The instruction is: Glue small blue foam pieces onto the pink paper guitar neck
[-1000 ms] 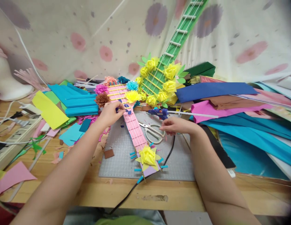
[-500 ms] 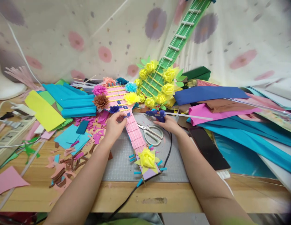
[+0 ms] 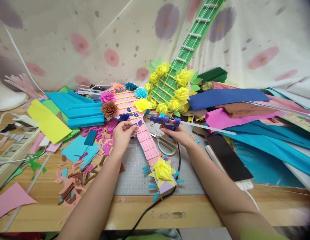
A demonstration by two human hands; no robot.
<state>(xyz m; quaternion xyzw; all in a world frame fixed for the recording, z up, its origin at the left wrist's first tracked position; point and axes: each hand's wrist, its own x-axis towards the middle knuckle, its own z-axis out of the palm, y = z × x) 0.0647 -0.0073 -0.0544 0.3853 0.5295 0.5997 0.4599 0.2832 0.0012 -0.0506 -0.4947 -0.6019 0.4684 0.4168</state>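
A pink paper guitar point(image 3: 148, 141) with white strings lies slanted across the bench, ringed by paper flowers at its body. My left hand point(image 3: 123, 136) is at its neck edge, finger and thumb pinched on a small dark blue paper petal point(image 3: 135, 124), partly hidden by the fingers. Similar blue pieces lie on the strings near a dark blue paper flower point(image 3: 124, 116). My right hand point(image 3: 180, 134) is closed around a blue glue gun point(image 3: 167, 121), its nozzle pointing left over the guitar's neck. A white glue stick point(image 3: 207, 127) sticks out of its back.
Scissors point(image 3: 167, 146) lie on the grey cutting mat point(image 3: 131, 176), just right of the guitar. A green paper guitar point(image 3: 167, 85) leans behind. Paper scraps point(image 3: 72, 186) cover the left, folded crepe paper point(image 3: 270, 143) and a phone point(image 3: 228, 156) the right. A black cable point(image 3: 150, 208) crosses the front edge.
My right hand has brought the glue gun leftward, closer to my left hand and now level. My left hand keeps its pinch. The whole view has shifted slightly.
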